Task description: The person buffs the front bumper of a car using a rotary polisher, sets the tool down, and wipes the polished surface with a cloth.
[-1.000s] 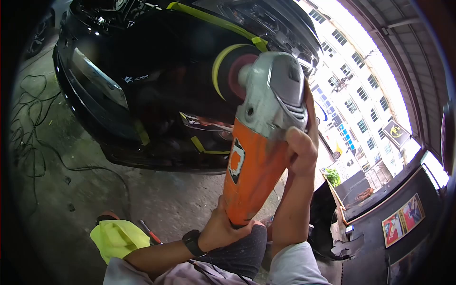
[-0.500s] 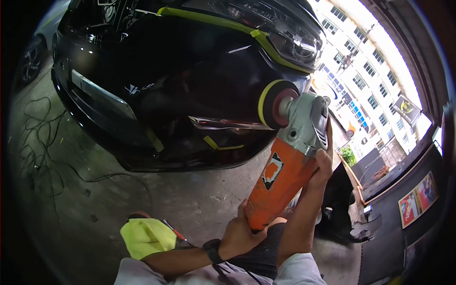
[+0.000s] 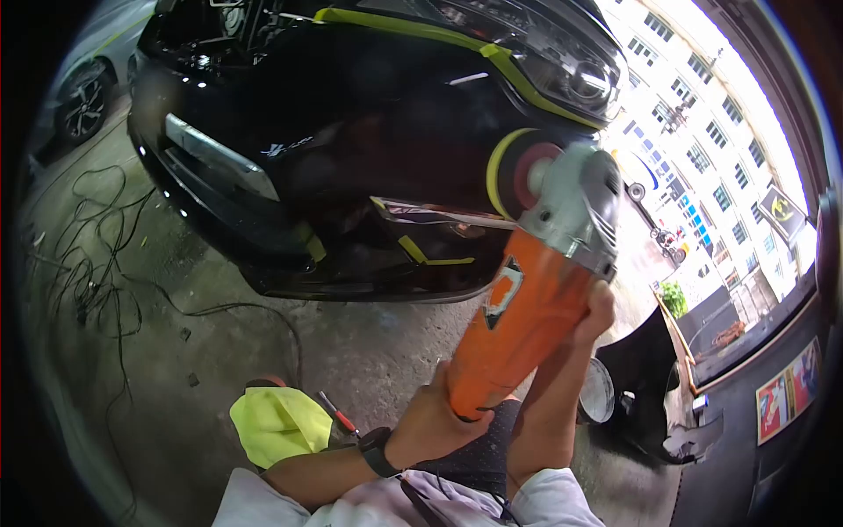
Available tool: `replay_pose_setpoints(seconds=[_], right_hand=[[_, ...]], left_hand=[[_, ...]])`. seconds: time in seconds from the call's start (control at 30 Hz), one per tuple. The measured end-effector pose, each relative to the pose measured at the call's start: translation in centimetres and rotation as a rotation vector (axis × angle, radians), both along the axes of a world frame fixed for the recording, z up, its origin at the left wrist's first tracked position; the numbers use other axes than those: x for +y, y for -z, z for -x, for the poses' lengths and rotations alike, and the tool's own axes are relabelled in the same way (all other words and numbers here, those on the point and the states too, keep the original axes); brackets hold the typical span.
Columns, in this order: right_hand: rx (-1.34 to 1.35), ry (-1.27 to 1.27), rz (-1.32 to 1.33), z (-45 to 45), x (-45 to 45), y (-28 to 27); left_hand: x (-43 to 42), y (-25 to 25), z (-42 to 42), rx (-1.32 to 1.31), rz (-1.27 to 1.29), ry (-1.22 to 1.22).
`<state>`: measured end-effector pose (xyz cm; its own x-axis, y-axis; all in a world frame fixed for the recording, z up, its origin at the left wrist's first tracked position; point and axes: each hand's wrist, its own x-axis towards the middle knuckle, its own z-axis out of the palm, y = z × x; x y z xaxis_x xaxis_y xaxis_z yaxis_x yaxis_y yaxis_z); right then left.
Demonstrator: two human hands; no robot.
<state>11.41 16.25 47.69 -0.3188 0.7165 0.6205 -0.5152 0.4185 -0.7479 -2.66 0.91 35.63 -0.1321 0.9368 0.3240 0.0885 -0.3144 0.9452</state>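
Note:
An orange polisher (image 3: pixel 518 321) with a grey metal head is held in both hands. My left hand (image 3: pixel 436 411), with a dark watch on its wrist, wraps round the lower end of the orange body. My right hand (image 3: pixel 597 314) grips the body's right side just below the metal head, its fingers mostly hidden behind the tool. The round yellow-edged pad (image 3: pixel 509 171) faces the black car bumper (image 3: pixel 369 167) at its right side; whether they touch cannot be made out. Yellow-green tape (image 3: pixel 408 30) runs along the bumper's top edge and below the headlight (image 3: pixel 587 81).
A yellow-green cloth (image 3: pixel 279 426) and a red-handled tool (image 3: pixel 339 415) are low at the left. Black cable (image 3: pixel 92 290) lies tangled on the floor. Another car's wheel (image 3: pixel 85 107) is at upper left. A black panel (image 3: pixel 645 378) and a round container (image 3: pixel 597 391) stand at the right.
Over the last second, the polisher has moved right across the bumper, from near the upper tape to the bumper's right side. Both hands keep their hold. The camera view has shifted too.

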Motion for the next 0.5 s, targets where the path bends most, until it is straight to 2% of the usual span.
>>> replay_pose_setpoints(seconds=[0.03,0.2,0.3,0.4,0.43,0.5], right_hand=[[0.039,-0.083,0.033,-0.3,-0.1,0.2],[0.01,0.081,-0.077,1.1,1.6,2.2],[0.003,0.153,-0.101,5.2,0.8,0.5],[-0.047,-0.093,-0.139,11.0,-1.9,-3.4],[-0.03,-0.175,-0.144,12.3,-2.3,-4.1],[-0.06,-0.285,-0.132,13.6,-2.4,-4.2]], left_hand=[[0.0,0.5,-0.5,0.008,0.017,0.02],[0.0,1.9,0.2,-0.007,0.008,-0.037],[-0.8,1.5,2.3,-0.06,-0.046,-0.088],[-1.6,2.0,3.9,-0.026,-0.085,-0.162],[-2.3,1.8,4.4,-0.129,0.114,-0.139],[-2.6,2.0,5.0,-0.223,0.308,-0.114]])
